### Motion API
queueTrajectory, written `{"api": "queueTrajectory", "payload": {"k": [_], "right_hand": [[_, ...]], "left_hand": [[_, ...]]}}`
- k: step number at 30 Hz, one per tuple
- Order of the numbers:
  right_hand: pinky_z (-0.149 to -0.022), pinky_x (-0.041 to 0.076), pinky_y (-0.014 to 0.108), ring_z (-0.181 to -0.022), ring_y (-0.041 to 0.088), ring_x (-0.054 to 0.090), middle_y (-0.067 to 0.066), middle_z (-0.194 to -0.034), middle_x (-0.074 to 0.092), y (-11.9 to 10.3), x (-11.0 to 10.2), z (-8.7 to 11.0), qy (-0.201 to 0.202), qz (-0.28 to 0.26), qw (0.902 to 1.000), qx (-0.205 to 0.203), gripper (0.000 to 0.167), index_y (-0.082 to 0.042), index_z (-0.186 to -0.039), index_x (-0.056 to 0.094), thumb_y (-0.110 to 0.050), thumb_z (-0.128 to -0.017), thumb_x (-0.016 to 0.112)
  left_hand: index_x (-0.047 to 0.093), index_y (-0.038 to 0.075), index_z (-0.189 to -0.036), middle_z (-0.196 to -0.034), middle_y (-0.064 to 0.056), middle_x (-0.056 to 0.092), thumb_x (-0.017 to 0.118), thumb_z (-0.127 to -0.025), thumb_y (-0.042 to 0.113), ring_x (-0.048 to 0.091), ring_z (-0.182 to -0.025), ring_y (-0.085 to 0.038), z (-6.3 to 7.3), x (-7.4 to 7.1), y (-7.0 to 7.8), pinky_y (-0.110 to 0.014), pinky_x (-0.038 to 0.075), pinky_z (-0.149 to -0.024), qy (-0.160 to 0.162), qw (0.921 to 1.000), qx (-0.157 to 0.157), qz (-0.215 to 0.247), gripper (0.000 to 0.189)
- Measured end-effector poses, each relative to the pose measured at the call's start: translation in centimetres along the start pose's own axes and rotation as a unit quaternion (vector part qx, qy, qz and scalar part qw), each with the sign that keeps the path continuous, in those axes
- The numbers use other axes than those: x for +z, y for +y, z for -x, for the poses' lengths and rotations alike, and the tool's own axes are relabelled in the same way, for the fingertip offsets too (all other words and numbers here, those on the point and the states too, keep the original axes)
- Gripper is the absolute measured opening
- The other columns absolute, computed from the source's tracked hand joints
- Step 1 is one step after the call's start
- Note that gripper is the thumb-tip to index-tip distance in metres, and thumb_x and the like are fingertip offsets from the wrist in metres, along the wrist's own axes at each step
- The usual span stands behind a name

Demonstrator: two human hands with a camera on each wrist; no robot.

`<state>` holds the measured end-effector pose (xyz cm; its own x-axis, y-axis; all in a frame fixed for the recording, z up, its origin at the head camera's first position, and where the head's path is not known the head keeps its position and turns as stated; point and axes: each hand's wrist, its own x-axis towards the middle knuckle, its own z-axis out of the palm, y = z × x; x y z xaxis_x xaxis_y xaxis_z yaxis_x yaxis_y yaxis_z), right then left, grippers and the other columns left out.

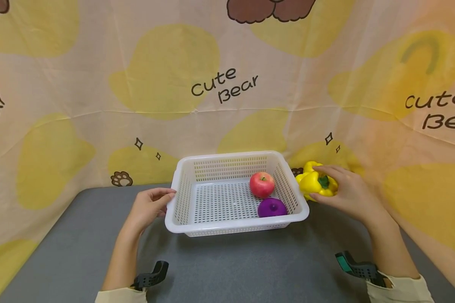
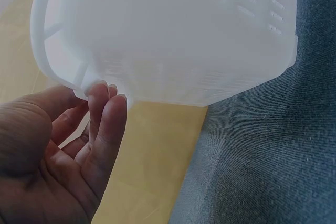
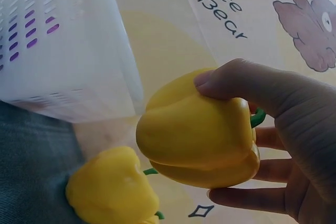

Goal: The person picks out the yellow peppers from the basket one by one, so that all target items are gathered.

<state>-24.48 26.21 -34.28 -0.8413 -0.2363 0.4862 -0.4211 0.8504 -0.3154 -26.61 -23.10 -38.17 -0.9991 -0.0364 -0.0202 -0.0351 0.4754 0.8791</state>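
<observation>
A white plastic basket (image 1: 227, 227) with slotted walls stands mid-table in the head view. My left hand (image 1: 148, 207) pinches its left rim, thumb on one side and fingers curled on the other in the left wrist view. Inside the basket, at its right end, lie a red apple (image 1: 261, 184) and a purple round thing (image 1: 271, 208) with a dark nub. My right hand (image 1: 346, 189) grips a yellow bell pepper (image 3: 194, 129) just outside the basket's right wall, its green stem toward the palm. Lower in the right wrist view, another yellow bell pepper (image 3: 110, 184) lies on the table.
The dark grey table (image 1: 227, 269) ends at a hanging cloth (image 1: 167, 134) printed with yellow patches and "Cute Bear" lettering, close behind the basket. A black wrist mount (image 1: 151, 275) sits on the left wrist, and another wrist mount (image 1: 360, 269) on the right.
</observation>
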Motion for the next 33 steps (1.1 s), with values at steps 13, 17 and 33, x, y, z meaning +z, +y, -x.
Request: {"api": "queueTrajectory", "payload": {"k": [13,17,33], "right_hand": [[-0.088,0.052,0.061,-0.104,0.04,0.062,0.025,-0.127,0.065,0.7,0.5,0.0,0.006,0.001,0.9999,0.015,0.073,-0.004,-0.136,0.058,-0.027,-0.075,0.089],[-0.085,0.052,0.057,-0.098,0.037,0.062,0.024,-0.123,0.067,1.0,0.6,0.0,0.005,-0.001,0.9997,0.024,0.073,-0.003,-0.135,0.057,-0.029,-0.075,0.089],[-0.075,0.05,0.044,-0.089,0.033,0.063,0.024,-0.113,0.069,2.9,0.0,0.2,-0.031,0.03,0.9974,0.058,0.069,-0.005,-0.129,0.056,-0.037,-0.076,0.087]], "left_hand": [[0.068,0.003,-0.127,-0.105,-0.008,0.074,0.067,-0.098,0.032,0.066,-0.074,-0.015,-0.1,0.0,0.0,-0.032,0.057,-0.067,-0.002,1.0,0.002,0.002,0.041],[0.068,0.002,-0.126,-0.107,-0.011,0.074,0.067,-0.098,0.032,0.067,-0.075,-0.016,0.0,0.0,0.0,-0.033,0.058,-0.068,-0.001,1.0,0.006,0.001,0.041],[0.068,0.002,-0.126,-0.107,-0.009,0.074,0.067,-0.098,0.033,0.067,-0.076,-0.015,0.1,0.0,0.1,-0.033,0.059,-0.07,-0.003,1.0,0.003,0.003,0.041]]}}
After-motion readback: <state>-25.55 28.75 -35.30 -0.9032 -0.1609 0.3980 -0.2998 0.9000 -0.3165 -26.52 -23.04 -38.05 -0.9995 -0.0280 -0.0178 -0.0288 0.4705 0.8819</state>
